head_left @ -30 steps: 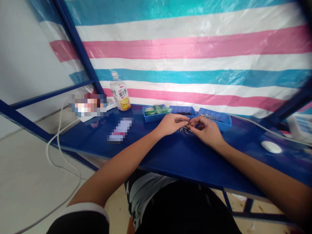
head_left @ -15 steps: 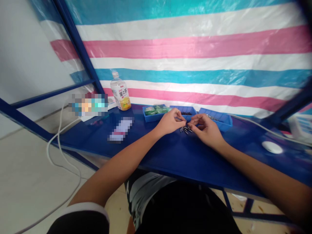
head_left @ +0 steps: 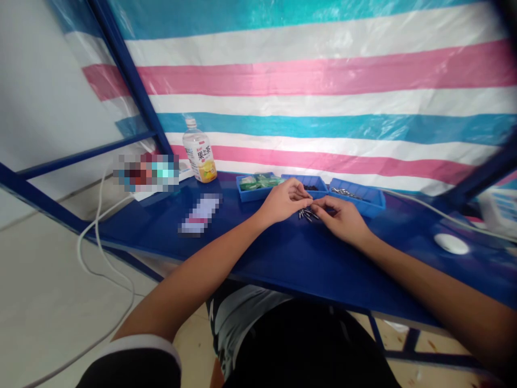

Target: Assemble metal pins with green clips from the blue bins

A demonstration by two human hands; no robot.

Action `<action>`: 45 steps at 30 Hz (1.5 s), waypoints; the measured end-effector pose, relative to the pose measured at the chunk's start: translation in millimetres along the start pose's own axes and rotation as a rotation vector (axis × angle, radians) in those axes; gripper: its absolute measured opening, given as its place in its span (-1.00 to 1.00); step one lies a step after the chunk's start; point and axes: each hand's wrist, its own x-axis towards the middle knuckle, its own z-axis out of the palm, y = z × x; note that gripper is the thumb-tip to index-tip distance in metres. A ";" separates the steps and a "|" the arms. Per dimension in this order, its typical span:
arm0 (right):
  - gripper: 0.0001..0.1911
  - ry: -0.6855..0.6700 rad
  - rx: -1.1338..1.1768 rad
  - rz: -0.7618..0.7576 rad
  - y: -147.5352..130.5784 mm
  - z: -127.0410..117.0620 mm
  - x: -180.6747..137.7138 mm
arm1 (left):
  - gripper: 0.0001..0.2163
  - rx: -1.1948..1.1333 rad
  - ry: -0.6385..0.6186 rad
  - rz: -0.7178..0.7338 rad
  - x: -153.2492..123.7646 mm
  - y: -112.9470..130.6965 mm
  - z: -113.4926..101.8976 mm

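My left hand (head_left: 286,200) and my right hand (head_left: 338,216) meet at the fingertips over the blue table. Each is closed in a pinch; whatever lies between the fingertips is too small and hidden to make out. Just under them is a small pile of thin metal pieces (head_left: 307,214), dark and silvery, lying on the tabletop. Behind the hands stand three blue trays. The left tray (head_left: 258,195) holds green packets (head_left: 260,182), the middle tray (head_left: 321,182) small dark pieces, and the right tray (head_left: 370,207) silvery metal pieces (head_left: 343,191).
A drink bottle (head_left: 200,153) stands at the back left, with a blurred phone-like item (head_left: 201,215) in front of it. To the right lie a white mouse (head_left: 451,244) and a cable (head_left: 428,207). A striped plastic sheet (head_left: 323,75) hangs behind the blue table (head_left: 283,258).
My right hand has moved slightly left, and its fingers have drawn together against my left fingertips. More of the right tray's contents shows. My left hand has hardly moved.
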 end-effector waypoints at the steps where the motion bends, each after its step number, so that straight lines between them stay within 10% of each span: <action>1: -0.61 -0.019 0.015 0.004 -0.4 0.0 0.1 | -0.73 0.002 -0.003 0.001 0.4 -0.7 -0.3; 11: -0.53 -0.028 0.240 0.184 9.4 0.6 5.3 | -0.77 0.492 -0.037 0.128 -1.5 0.4 -6.6; 17: -0.59 0.085 0.458 0.311 12.4 -2.3 7.2 | -0.71 0.890 -0.348 0.254 -2.0 -8.7 -12.4; 33: -0.65 0.343 0.658 0.500 15.8 -9.3 11.6 | -0.79 0.941 -0.357 0.179 3.2 -11.5 -17.6; 45: -0.49 0.160 0.595 0.495 7.4 -1.9 7.9 | -0.82 0.962 -0.327 0.146 2.8 -3.8 -17.5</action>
